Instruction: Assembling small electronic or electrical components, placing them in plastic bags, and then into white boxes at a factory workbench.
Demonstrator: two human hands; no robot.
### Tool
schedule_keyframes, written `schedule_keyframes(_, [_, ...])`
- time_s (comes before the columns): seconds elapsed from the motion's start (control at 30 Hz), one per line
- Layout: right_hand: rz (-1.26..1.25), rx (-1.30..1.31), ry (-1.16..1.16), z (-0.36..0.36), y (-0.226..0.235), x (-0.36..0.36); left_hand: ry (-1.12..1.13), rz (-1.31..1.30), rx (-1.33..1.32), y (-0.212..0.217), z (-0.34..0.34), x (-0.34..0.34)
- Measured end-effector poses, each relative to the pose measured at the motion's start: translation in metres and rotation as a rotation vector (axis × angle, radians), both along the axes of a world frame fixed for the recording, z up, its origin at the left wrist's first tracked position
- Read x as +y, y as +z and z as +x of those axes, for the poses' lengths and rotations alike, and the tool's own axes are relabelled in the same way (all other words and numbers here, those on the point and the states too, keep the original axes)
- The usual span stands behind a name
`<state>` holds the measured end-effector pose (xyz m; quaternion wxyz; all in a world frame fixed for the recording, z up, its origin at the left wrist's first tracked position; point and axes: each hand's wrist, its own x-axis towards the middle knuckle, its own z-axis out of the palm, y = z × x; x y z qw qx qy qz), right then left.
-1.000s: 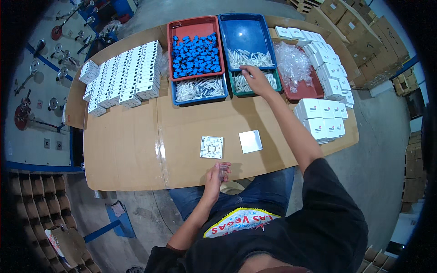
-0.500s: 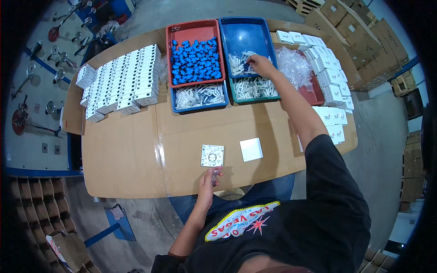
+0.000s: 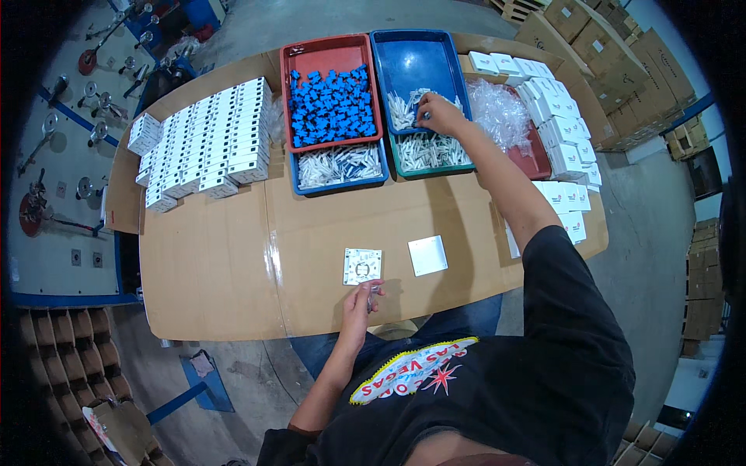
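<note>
At the far side of the cardboard-covered table [image 3: 225, 272], the right hand [image 3: 439, 115] reaches into the blue tray [image 3: 416, 58], fingers curled and pinched down among the small white parts [image 3: 404, 109] heaped at the tray's near end; whether a part is actually gripped cannot be told. Directly below that tray sits a green tray [image 3: 435, 155] of similar white pieces. The left hand [image 3: 359, 299] rests at the near edge of the table, fingers drawn together around a small clear item [image 3: 374, 289] too small to identify. Just beyond its fingertips lies a square white switch plate [image 3: 363, 266], face down, and to its right, slightly apart, a plain white square cover [image 3: 427, 255].

Left of the blue tray stands a red tray [image 3: 311, 54] filled with blue plastic blocks [image 3: 330, 105], and beneath it a second blue tray [image 3: 338, 167] of white strips. A further red tray [image 3: 532, 151] holds crumpled clear plastic bags [image 3: 501, 113]. Rows of small white boxes [image 3: 206, 147] occupy the table's left portion; more white cartons [image 3: 563, 128] line the right edge.
</note>
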<state>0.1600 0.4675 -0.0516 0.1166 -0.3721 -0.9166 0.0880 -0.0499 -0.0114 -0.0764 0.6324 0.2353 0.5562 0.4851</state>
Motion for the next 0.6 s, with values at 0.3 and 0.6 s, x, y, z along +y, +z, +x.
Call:
schedule_keyframes(0.3, [0.307, -0.287, 0.032, -0.032, 0.018, -0.008, 0.026, -0.022, 0.017, 0.008, 0.000, 0.004])
schedule_keyframes(0.6, [0.164, -0.026, -0.077, -0.012, 0.002, -0.005, -0.007, 0.025, 0.028, 0.014, -0.006, 0.009])
